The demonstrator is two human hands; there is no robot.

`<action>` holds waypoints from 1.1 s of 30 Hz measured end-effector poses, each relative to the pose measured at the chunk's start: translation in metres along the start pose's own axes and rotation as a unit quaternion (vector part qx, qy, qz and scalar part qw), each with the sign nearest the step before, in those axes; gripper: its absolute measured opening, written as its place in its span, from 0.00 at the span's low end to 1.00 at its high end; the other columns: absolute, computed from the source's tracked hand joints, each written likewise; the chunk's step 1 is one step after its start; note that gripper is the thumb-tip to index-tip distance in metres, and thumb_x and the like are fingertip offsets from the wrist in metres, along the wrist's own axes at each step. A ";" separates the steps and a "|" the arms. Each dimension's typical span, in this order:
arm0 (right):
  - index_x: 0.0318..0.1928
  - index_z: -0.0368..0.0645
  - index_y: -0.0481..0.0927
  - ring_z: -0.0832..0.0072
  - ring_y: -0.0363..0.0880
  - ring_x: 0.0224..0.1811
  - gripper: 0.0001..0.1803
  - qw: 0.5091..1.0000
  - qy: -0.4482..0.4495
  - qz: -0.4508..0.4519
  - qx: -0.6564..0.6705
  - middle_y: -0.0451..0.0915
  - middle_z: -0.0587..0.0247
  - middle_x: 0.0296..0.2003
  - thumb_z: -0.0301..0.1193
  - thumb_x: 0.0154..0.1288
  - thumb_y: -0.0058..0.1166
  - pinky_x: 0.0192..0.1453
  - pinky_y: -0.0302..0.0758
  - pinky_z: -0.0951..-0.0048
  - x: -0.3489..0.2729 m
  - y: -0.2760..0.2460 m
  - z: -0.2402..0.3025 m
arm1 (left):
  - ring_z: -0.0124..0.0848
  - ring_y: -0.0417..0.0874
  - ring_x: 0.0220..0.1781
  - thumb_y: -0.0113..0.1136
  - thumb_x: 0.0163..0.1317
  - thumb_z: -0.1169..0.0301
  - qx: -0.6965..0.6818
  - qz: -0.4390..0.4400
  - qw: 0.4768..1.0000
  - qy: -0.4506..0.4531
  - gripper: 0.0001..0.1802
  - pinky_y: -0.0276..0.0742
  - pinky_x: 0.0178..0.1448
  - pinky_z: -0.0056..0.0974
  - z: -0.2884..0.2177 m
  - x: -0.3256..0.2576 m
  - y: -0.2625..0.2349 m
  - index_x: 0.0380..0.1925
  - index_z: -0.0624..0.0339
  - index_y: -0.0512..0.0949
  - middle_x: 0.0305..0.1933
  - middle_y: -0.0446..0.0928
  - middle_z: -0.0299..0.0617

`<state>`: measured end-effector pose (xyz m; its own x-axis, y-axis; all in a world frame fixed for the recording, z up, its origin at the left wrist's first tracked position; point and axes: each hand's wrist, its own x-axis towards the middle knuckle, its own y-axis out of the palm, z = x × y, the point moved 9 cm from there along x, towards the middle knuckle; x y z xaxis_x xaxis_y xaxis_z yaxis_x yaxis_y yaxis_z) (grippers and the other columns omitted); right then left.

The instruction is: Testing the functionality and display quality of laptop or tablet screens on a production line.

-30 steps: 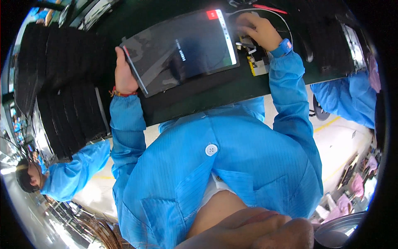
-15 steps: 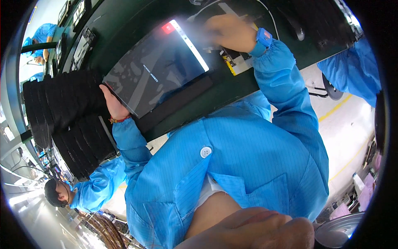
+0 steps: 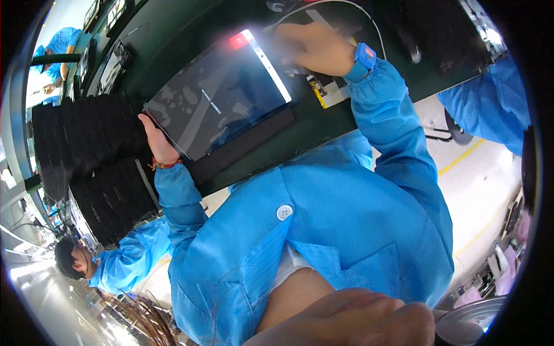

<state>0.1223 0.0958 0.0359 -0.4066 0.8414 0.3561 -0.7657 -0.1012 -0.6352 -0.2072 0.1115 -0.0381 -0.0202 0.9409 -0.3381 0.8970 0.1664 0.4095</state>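
A dark tablet lies tilted across the bench, its screen lit with a white strip and a red patch along the far right end. Glossy film-like patches show on its surface. My left hand grips its near left edge, the thumb side showing and the other fingers hidden by the tablet. Close to the tablet's far right end is my right hand, with its fingertips blurred, so what they hold, if anything, is unclear. A white cable curves behind that hand. Beneath the wrist sits an opened device with yellow edging.
Stacked black padded slabs stand left of my left hand. A black mat lies under the tablet on the dark green bench. More devices line the far left. Co-workers in blue are at the left and right.
My right hand has shifted slightly left and down along the tablet's right end. The left hand keeps its place at the tablet's edge.
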 end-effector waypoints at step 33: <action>0.50 0.49 0.75 0.57 0.68 0.56 0.18 0.837 0.202 -0.209 -0.464 0.71 0.53 0.53 0.37 0.60 0.47 0.62 0.59 0.62 -0.137 -0.131 -0.099 | 0.39 0.75 0.49 0.34 0.64 0.44 0.014 -0.013 0.998 -0.060 0.33 0.69 0.54 0.39 0.003 -0.006 0.006 0.51 0.62 0.69 0.51 0.73 0.47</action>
<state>0.3274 0.0468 0.0025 0.1441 0.8306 0.5380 -0.0069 0.5445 -0.8388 -0.2008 0.1057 -0.0363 0.0087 0.8939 -0.4481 0.9087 0.1799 0.3766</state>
